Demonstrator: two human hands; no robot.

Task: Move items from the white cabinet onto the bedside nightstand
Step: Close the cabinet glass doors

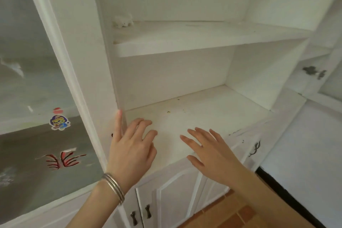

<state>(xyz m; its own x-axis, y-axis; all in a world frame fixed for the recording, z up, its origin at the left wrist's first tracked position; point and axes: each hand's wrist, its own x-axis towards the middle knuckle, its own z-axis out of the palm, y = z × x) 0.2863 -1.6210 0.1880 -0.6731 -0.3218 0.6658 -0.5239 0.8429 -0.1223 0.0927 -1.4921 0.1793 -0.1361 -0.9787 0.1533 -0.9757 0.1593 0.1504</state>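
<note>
**Both grips empty at the lower shelf**

Holds the left grip open and empty, fingers spread and lightly bent, over the left front of the lower shelf. Lays one outer finger along the front edge of the upright of the white cabinet. Wears silver bangles on that wrist.

Spreads the right grip flat, fingers straight, gripping nothing, over the shelf's front edge just beside the left.

Shows a few dark crumbs further back on the lower shelf. Shows one item, a small white fluffy thing too blurred to name, at the back left corner of the upper shelf, well apart from both grips.

Shows stickers on the glass door to the left, closed lower doors with dark handles below, and orange floor tiles at the bottom.
</note>
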